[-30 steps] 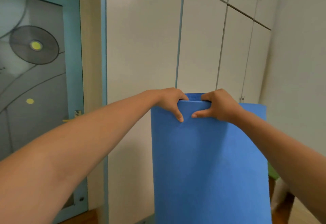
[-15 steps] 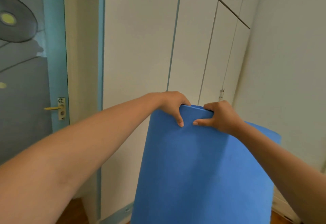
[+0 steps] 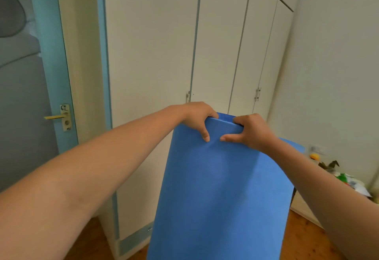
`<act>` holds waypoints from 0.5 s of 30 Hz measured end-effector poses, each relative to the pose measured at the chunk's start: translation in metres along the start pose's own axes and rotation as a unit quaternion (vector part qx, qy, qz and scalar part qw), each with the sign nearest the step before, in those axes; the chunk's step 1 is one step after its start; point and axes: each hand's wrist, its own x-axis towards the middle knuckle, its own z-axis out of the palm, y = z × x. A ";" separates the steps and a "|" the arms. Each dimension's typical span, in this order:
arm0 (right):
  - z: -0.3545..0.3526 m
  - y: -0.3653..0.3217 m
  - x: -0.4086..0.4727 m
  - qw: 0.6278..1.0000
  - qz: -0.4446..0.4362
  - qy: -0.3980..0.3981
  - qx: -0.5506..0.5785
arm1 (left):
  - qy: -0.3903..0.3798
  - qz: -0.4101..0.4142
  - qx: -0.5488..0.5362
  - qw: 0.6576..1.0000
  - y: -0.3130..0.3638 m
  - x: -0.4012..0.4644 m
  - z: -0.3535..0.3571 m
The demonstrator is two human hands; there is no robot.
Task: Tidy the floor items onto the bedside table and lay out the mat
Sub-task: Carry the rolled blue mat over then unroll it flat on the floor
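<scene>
- Two hands grip the top edge of a blue mat (image 3: pixel 221 188), which hangs upright before white wardrobe doors (image 3: pixel 151 54).
- Left hand (image 3: pixel 196 118): fingers curled behind the edge, thumb pressed on the front face.
- Right hand (image 3: pixel 251 131): fingers closed over the same edge, just beside the left.
- Mat's lower end runs out of view above the wooden floor (image 3: pixel 297 241).
- Teal-framed door (image 3: pixel 26 95) stands at left.

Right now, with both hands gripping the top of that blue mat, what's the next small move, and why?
Probably lower the mat toward the floor and let it hang out flat. The left hand and right hand pinch its top edge close together, it hangs upright in front of the wardrobe, and bare wood floor shows beside it, so it is not yet laid out.
</scene>
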 end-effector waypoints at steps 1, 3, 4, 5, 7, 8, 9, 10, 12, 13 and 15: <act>0.005 0.005 0.000 1.000 0.006 0.000 -0.009 | -0.004 0.005 -0.002 1.000 -0.002 0.007 0.007; 0.014 0.014 0.000 0.999 0.014 -0.006 -0.035 | -0.006 0.022 0.003 1.000 -0.007 0.020 0.020; 0.019 0.019 -0.001 0.999 0.018 -0.010 -0.046 | -0.001 0.031 0.008 0.999 -0.011 0.028 0.028; 0.025 0.024 0.000 0.998 0.024 -0.013 -0.055 | 0.005 0.040 0.011 0.999 -0.014 0.035 0.036; 0.039 0.033 0.004 0.996 0.041 -0.016 -0.083 | 0.014 0.061 0.008 0.998 -0.026 0.054 0.052; 0.049 0.039 0.006 0.993 0.053 -0.022 -0.101 | 0.011 0.072 0.001 0.997 -0.034 0.065 0.064; 0.059 0.043 0.006 0.991 0.063 -0.029 -0.118 | 0.007 0.084 -0.007 0.996 -0.040 0.075 0.075; 0.072 0.051 0.007 0.987 0.078 -0.041 -0.137 | -0.006 0.101 -0.020 0.995 -0.049 0.089 0.087; 0.093 0.063 0.005 0.977 0.108 -0.070 -0.167 | -0.039 0.129 -0.041 0.990 -0.058 0.107 0.110; 0.105 0.069 0.005 0.974 0.119 -0.081 -0.176 | -0.050 0.144 -0.043 0.987 -0.064 0.116 0.121; 0.132 0.080 0.003 0.967 0.136 -0.105 -0.187 | -0.067 0.164 -0.052 0.983 -0.075 0.133 0.149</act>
